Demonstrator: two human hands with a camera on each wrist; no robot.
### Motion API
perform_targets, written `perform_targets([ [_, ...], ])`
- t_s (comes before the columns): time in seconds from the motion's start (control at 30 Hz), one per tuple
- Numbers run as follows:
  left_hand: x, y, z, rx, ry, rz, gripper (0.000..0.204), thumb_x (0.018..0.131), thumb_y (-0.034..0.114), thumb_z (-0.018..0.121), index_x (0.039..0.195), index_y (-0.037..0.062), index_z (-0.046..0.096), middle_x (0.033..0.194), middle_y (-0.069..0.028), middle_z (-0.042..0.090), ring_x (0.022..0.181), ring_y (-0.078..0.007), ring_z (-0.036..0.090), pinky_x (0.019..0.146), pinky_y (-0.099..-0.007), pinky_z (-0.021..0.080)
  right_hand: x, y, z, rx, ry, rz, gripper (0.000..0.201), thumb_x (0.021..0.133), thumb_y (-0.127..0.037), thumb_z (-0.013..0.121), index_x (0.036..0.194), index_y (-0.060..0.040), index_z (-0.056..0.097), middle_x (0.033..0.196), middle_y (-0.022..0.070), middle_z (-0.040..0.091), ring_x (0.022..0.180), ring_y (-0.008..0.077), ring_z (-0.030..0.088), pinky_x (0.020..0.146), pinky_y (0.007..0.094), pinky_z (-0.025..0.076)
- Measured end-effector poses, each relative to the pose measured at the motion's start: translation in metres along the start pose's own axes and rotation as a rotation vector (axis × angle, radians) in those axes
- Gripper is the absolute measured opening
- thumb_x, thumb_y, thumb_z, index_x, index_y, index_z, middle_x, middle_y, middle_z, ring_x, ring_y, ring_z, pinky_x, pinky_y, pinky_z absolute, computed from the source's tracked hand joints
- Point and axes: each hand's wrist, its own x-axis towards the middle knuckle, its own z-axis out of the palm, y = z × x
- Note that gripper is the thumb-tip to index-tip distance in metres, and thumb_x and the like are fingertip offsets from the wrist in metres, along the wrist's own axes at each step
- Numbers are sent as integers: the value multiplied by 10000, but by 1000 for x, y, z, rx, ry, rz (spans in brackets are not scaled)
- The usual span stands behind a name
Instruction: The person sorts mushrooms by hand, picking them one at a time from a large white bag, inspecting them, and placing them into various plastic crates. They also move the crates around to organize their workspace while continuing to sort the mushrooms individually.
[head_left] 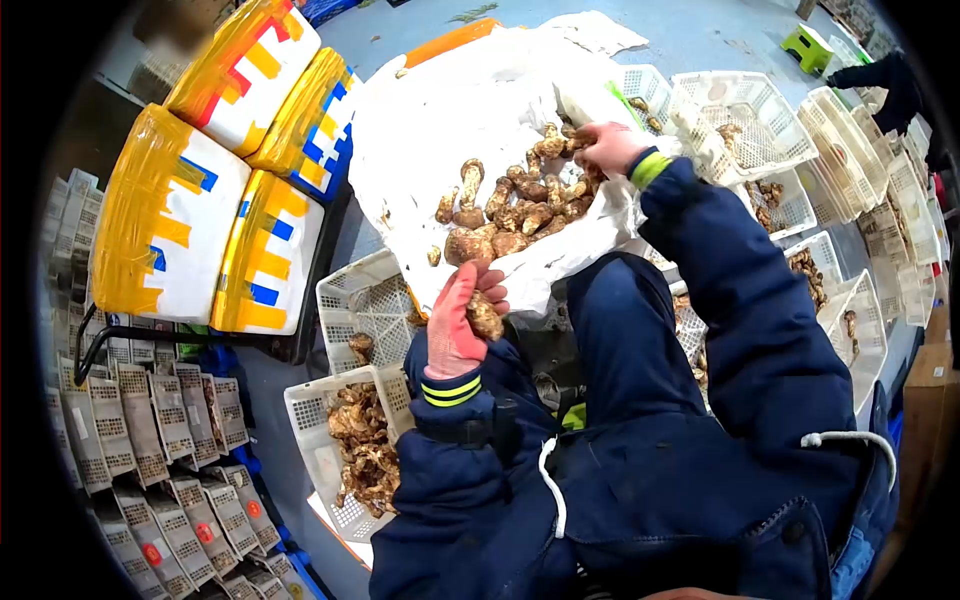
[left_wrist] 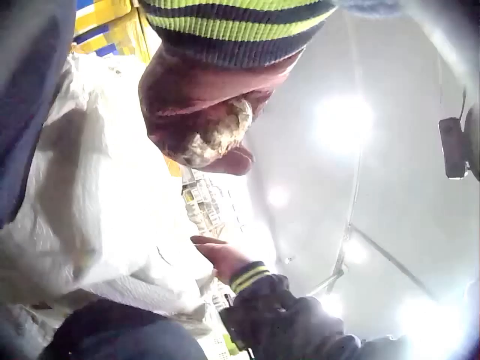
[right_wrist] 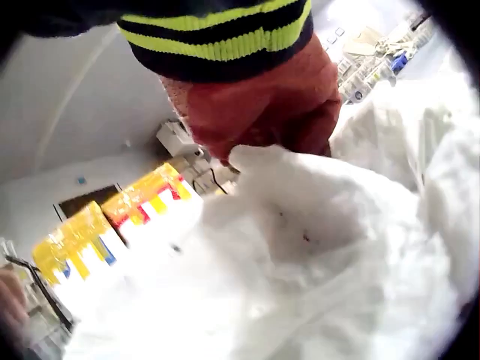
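Note:
In the head view my left hand [head_left: 458, 325], in a pinkish glove, holds a brown mushroom [head_left: 485, 318] in front of the near edge of the white sheet [head_left: 420, 130]. The left wrist view shows the pale, rough side of this mushroom [left_wrist: 217, 135] against the palm. My right hand [head_left: 607, 148] reaches to the far right end of a heap of brown mushrooms [head_left: 525, 205] on the sheet, its fingers right at the outermost ones. From the left wrist, the right hand's fingers [left_wrist: 208, 241] look fairly straight. White sheeting hides its fingertips in the right wrist view.
Taped white foam boxes [head_left: 170, 215] stand at the left. A basket of mushrooms [head_left: 362, 445] sits by my left forearm. More white plastic baskets [head_left: 740, 120] stand at the right, several with mushrooms. Rows of small crates [head_left: 150, 420] line the lower left.

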Motion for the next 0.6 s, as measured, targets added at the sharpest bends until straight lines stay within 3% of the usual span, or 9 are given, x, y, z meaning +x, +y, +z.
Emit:
perform_targets([
  [0.03,7,0,-8,-4,-53,37,271,884,216,526,1066,15,527,938,-129,594,778,-193,593,627,-293,510,-12,-1,-12,274,-3,13,414,785,-194,607,1171,-64,531,828,30,622,724,108,565,614,247,443],
  [0.1,10,0,17,114,-38,55,291,875,215,543,1101,32,521,1000,-126,592,848,-208,596,659,-299,509,-41,-8,-32,806,-60,-15,428,814,-154,596,1225,-88,496,820,-49,576,682,31,483,563,188,375],
  [0.23,27,-14,68,178,-244,32,432,880,250,537,1225,19,422,1139,-145,536,978,-245,561,703,-308,502,-71,-33,-48,1037,-75,-206,451,805,-105,601,1236,-53,480,1029,4,569,863,55,513,709,202,419],
  [0.33,34,-30,83,213,-357,20,486,881,261,536,1264,11,372,1152,-137,528,1002,-245,555,713,-316,506,-82,-53,-37,1114,-12,-298,462,798,-72,596,1239,-24,464,1066,35,570,934,89,522,816,232,420],
  [0.47,29,-31,108,449,-226,-15,396,867,288,562,1168,47,474,1086,-76,561,939,-177,570,670,-293,491,-103,-80,-25,1112,45,-250,420,797,-62,589,1205,-25,496,1041,41,576,914,90,524,812,226,429],
  [0.5,30,-34,104,452,-223,-18,396,867,288,562,1168,47,474,1086,-76,561,939,-177,570,670,-293,491,-104,-80,-20,1122,20,-244,483,800,-93,601,1252,-16,448,1130,43,542,1001,104,501,879,244,403],
  [0.6,32,-41,95,429,-192,41,381,863,298,566,1134,42,490,1031,-76,584,874,-168,586,636,-278,487,-113,-82,-13,1176,-44,-103,434,853,-179,558,1244,-23,454,1121,42,558,964,98,530,809,225,432],
])
